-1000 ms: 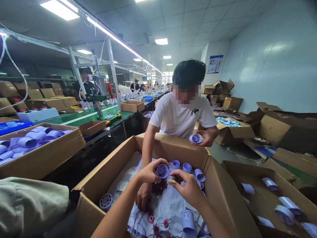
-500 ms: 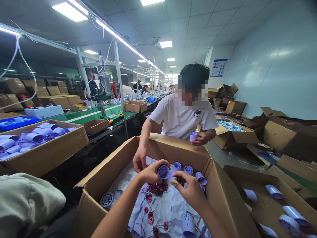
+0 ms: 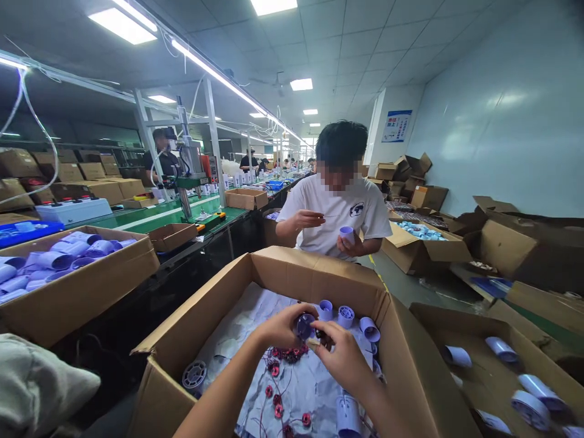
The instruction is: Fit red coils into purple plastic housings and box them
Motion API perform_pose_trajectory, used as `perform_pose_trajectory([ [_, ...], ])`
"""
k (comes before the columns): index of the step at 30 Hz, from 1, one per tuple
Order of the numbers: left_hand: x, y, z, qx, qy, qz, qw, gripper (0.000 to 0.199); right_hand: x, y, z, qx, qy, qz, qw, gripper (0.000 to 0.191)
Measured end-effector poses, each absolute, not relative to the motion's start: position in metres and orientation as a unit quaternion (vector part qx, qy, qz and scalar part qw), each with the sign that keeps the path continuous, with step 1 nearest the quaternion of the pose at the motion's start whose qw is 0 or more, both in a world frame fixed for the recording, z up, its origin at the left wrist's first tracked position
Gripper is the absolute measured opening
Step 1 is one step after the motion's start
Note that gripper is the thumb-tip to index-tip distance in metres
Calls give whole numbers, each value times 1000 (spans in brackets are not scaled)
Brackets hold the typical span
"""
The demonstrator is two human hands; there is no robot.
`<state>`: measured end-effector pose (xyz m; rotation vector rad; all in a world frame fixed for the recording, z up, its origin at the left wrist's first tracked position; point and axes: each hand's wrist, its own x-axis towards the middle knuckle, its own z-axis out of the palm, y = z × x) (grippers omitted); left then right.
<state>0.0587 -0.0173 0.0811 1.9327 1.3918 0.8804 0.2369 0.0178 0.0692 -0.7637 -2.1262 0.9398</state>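
Observation:
In my left hand [image 3: 288, 327] is a purple plastic cup-shaped housing [image 3: 303, 326], its open end tilted toward me. My right hand [image 3: 343, 354] is at the housing's right rim, pinching a small dark piece [image 3: 319, 334] that looks like a wound coil, partly hidden by the fingers. A beige cover wraps a fingertip of that hand. Below both hands, several small red coils with wires [image 3: 278, 411] lie on white paper [image 3: 255, 398] inside a cardboard box [image 3: 191, 310]. More purple housings [image 3: 345, 315] stand along the box's right side.
Across the box, a person in a white shirt [image 3: 333, 213] holds a purple cup [image 3: 347, 235] and a thin piece. An open box of purple cylinders [image 3: 77, 283] is at left; another box with purple parts [image 3: 456, 328] is at right. A green workbench [image 3: 214, 222] runs behind.
My right hand has brought the dark piece up against the housing, closing the gap between them. The other person's hand has lifted out of the box to chest height.

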Motion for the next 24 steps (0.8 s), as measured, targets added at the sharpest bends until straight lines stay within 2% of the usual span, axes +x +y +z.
perform_pose_trajectory([
  [7, 68, -19, 79, 737, 535, 317, 263, 58, 236, 19, 58, -295, -825, 322, 358, 31],
  [13, 77, -19, 77, 736, 472, 382, 301, 79, 230, 15, 52, -301, -838, 129, 437, 27],
  [15, 79, -19, 75, 738, 444, 392, 323, 84, 228, 13, 52, -312, -834, 102, 444, 23],
  [24, 79, -21, 75, 729, 419, 427, 334, 75, 228, 14, 49, -279, -826, 174, 458, 21],
])
